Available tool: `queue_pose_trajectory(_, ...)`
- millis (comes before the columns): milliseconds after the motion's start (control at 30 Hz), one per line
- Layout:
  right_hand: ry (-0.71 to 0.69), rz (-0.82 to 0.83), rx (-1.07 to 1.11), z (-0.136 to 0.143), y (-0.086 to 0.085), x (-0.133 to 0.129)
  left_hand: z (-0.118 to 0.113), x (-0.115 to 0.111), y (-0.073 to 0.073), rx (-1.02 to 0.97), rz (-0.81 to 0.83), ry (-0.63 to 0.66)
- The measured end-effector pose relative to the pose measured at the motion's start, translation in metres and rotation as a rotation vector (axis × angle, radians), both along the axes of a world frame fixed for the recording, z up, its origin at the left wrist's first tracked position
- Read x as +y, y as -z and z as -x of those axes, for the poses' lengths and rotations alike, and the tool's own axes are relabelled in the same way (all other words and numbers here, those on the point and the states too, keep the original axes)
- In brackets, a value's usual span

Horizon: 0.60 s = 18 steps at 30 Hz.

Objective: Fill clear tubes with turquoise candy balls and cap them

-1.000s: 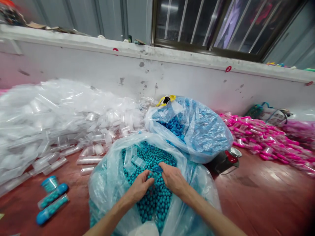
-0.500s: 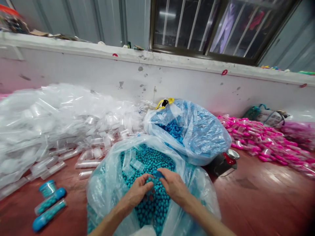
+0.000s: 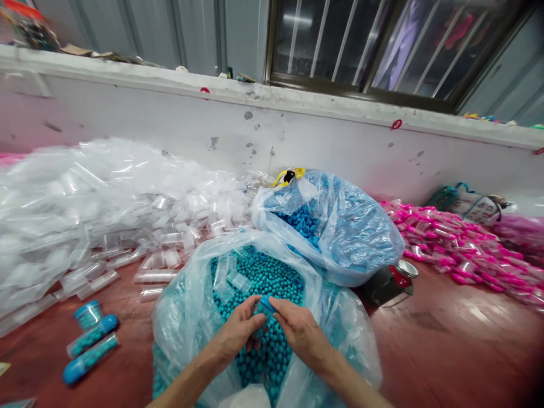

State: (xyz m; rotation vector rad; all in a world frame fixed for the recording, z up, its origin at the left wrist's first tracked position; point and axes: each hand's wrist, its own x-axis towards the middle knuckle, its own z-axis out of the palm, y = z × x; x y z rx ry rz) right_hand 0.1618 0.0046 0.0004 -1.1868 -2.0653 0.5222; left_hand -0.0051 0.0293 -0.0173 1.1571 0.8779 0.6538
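Over the open bag of teal beads [image 3: 272,354], my left hand [image 3: 243,327] is wrapped round a clear tube [image 3: 260,315] with teal showing in it. My right hand [image 3: 295,322] pinches a blue cap [image 3: 267,303] at the tube's upper end; cap and tube touch. The fingers partly cover both. Clear empty tubes [image 3: 238,281] lie on the beads inside the bag. Three tubes with teal beads and blue caps [image 3: 90,338] rest on the red surface at the left.
Behind stands a bag of blue caps [image 3: 300,222]. A heap of clear tubes [image 3: 97,198] spreads at the left, pink-capped tubes [image 3: 459,241] at the right. A dark container with a silver lid [image 3: 393,283] sits beside the bags. A white wall [image 3: 331,141] runs behind.
My right hand has brought the blue cap left and onto the tube's upper end; before, it was held slightly apart. The whole view has shifted a little.
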Motion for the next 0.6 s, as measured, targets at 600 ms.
queue_pose_trajectory(600,0.045,-0.103,0.013,0.011,0.002,-0.011,-0.011,-0.013,-0.015,-0.070,0.096,-0.171)
